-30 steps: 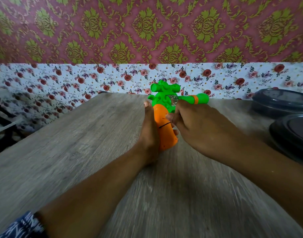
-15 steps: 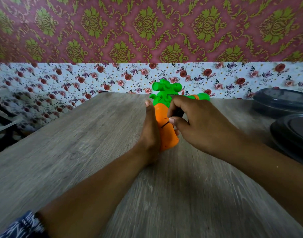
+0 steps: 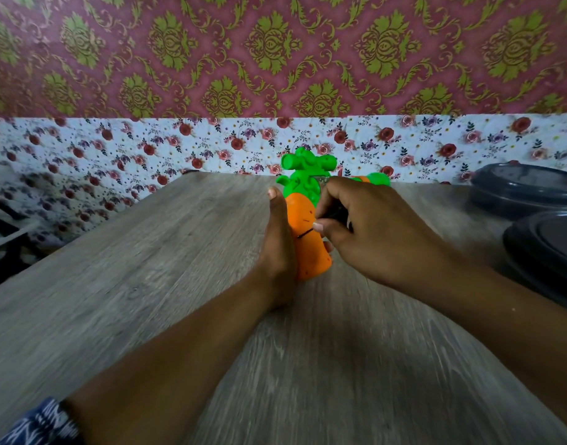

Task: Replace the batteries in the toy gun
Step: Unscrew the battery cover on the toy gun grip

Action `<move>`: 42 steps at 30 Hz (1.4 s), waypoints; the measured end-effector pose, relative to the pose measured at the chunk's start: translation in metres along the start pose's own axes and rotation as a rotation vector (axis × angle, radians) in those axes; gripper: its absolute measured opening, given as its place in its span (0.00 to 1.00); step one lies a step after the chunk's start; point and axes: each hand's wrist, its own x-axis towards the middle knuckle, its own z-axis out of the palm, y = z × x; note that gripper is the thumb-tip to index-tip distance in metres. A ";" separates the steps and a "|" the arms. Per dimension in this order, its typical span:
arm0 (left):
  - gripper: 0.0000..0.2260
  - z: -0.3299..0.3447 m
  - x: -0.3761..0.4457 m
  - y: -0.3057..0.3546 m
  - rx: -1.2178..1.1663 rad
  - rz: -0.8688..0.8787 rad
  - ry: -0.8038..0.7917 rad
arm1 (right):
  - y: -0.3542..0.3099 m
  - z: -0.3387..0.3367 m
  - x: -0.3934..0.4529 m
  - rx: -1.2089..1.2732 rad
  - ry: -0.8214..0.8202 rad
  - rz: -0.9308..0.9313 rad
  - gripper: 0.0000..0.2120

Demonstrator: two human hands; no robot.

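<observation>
1. Lying on the wooden table (image 3: 147,284) is one toy gun (image 3: 308,239), carrot-shaped, orange body with green top; two hands work on it.
2. The left hand (image 3: 277,252) rests straight-fingered against the gun's left side, fingers together. The right hand (image 3: 372,229) curls its fingers round a small dark object (image 3: 336,215) at the gun's right side; what it is cannot be told.
3. Two dark round containers (image 3: 545,226) sit well right of the gun. The right hand hides part of the gun's right side.
4. The gun's long axis runs away from the person, green end toward the floral wall (image 3: 115,149).
</observation>
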 end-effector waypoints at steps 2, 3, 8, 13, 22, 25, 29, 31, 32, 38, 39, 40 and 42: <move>0.34 0.001 -0.003 0.002 -0.017 -0.009 -0.044 | 0.000 0.002 0.000 0.027 -0.022 -0.010 0.05; 0.33 0.002 -0.004 0.002 -0.015 -0.010 -0.048 | 0.000 0.001 0.000 0.006 -0.035 0.001 0.08; 0.36 -0.003 0.002 0.000 0.007 -0.020 -0.012 | 0.002 -0.004 -0.003 -0.435 -0.008 0.033 0.20; 0.36 -0.005 0.007 -0.005 -0.009 0.014 -0.013 | 0.005 -0.004 -0.002 -0.386 0.006 -0.079 0.08; 0.33 -0.002 0.004 -0.006 0.010 0.058 -0.073 | 0.008 -0.005 0.003 -0.092 -0.219 -0.153 0.05; 0.34 -0.004 0.004 -0.004 0.015 0.048 -0.042 | 0.011 -0.007 0.002 -0.105 -0.239 -0.104 0.10; 0.37 -0.007 0.005 -0.003 0.021 0.008 0.010 | 0.012 -0.005 -0.001 -0.336 -0.239 -0.016 0.19; 0.37 -0.007 0.005 -0.003 0.014 0.001 -0.001 | 0.013 -0.004 0.000 -0.356 -0.232 -0.036 0.17; 0.37 -0.006 0.004 -0.003 0.006 0.008 -0.014 | 0.013 -0.005 0.001 -0.362 -0.212 -0.054 0.14; 0.35 -0.003 0.004 -0.002 -0.062 0.018 -0.045 | 0.006 -0.009 -0.003 -0.448 -0.039 -0.191 0.08; 0.36 -0.003 0.004 -0.002 -0.072 0.017 -0.050 | 0.006 -0.008 -0.003 -0.449 -0.038 -0.205 0.08; 0.35 -0.003 0.004 -0.002 -0.075 0.013 -0.043 | 0.006 -0.008 -0.002 -0.442 -0.053 -0.213 0.08; 0.35 -0.002 0.002 -0.001 -0.050 0.009 -0.037 | 0.005 -0.007 -0.001 -0.406 -0.088 -0.208 0.10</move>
